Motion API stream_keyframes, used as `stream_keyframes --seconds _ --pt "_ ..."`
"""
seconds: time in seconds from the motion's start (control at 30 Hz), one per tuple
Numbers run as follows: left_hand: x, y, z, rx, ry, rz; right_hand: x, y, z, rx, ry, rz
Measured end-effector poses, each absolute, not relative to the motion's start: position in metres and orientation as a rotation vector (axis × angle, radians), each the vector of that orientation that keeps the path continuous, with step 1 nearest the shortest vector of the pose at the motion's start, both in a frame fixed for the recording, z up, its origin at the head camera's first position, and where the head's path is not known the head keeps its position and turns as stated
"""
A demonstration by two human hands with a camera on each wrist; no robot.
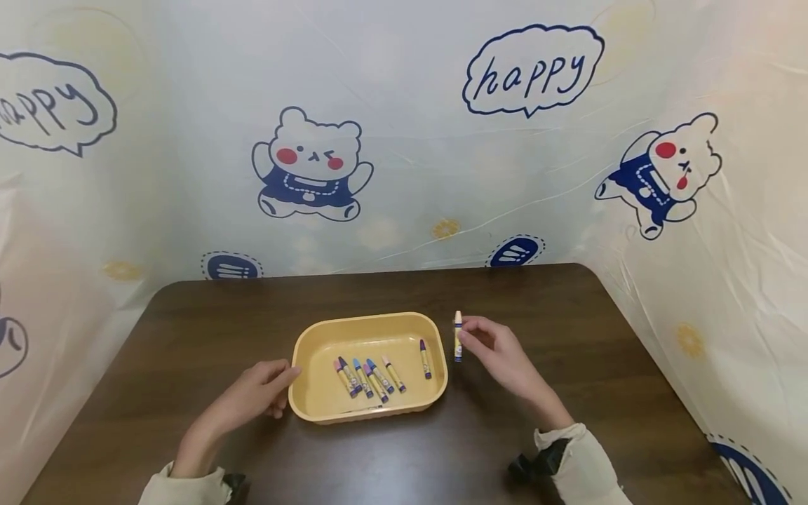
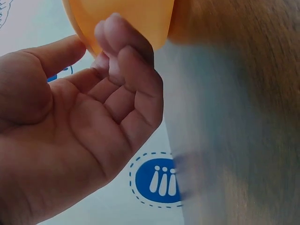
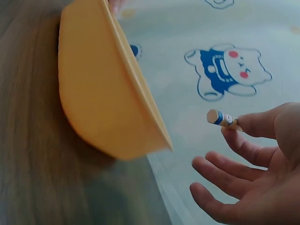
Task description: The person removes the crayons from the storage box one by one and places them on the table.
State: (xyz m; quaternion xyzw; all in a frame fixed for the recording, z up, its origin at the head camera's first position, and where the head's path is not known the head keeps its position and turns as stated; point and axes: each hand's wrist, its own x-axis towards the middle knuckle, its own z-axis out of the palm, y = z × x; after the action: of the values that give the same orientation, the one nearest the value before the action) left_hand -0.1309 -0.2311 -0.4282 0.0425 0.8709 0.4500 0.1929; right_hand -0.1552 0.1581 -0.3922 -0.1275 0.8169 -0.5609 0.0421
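Note:
A yellow plastic tray [image 1: 318, 351] stands on the table with several paper-wrapped crayons in it. Most of them, with blue, purple and pink tips, cluster around one blue-tipped crayon [image 1: 362, 379] in the middle; a dark purple crayon [image 1: 426, 359] lies apart at the right. My left hand [image 1: 255, 391] pinches the tray's left rim, thumb on top and fingers curled below it. Just beyond the tray's right side, my right hand [image 1: 501, 354] holds a pale-tipped crayon [image 1: 458, 337] upright between thumb and index finger. In the right wrist view its other fingers [image 3: 225, 173] are spread loosely.
The dark brown wooden table [image 1: 536, 308] extends around the tray on all sides. Behind it hangs a pale curtain [image 1: 410, 175] printed with bears and "happy" bubbles, which also closes in both sides. A black strap [image 1: 549, 459] sits at the right cuff.

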Motion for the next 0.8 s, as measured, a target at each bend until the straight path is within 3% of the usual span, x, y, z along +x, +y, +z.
stream_keyframes --seconds 0.33,0.8 --pt "-0.13 -0.232 -0.427 0.103 2.451 1.246 -0.164 0.212 -0.443 -0.208 2.205 -1.9" --pt "-0.129 -0.234 -0.428 0.074 2.464 1.25 -0.18 0.259 -0.462 -0.134 2.5 -1.363"
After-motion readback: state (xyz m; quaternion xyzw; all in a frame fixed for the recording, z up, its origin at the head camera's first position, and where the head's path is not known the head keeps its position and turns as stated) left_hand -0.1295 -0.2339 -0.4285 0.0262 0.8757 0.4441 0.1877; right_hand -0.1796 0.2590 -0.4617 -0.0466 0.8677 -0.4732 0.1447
